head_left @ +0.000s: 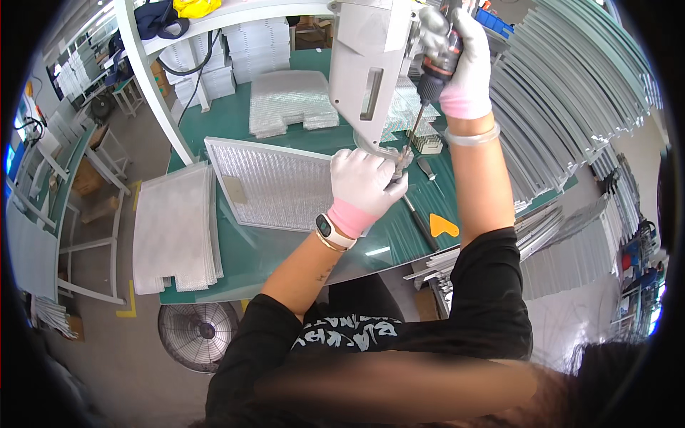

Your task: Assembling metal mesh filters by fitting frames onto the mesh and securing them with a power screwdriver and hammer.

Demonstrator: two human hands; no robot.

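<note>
My right hand (471, 68), in a white glove with a pink cuff, is wrapped round a black and red electric screwdriver (437, 71). The driver's long bit slants down to a small metal fitting (404, 158) at the lower end of a light-grey slotted housing (360, 71). Beside that fitting, my left hand (364, 182), gloved alike, is closed with the thumb against it; what lies inside the fingers is hidden. Left of this hand a white-framed panel (271, 185) with a silvery textured face leans at a slant over the green table (314, 257).
Sheet stacks (175, 228) and bubble-wrap pieces (292, 100) lie on the table. A screwdriver (427, 168), a dark-handled tool (421, 225) and an orange scraper (444, 226) sit to the right. Long metal strips (571, 93) fill the right side. A fan (200, 332) stands below.
</note>
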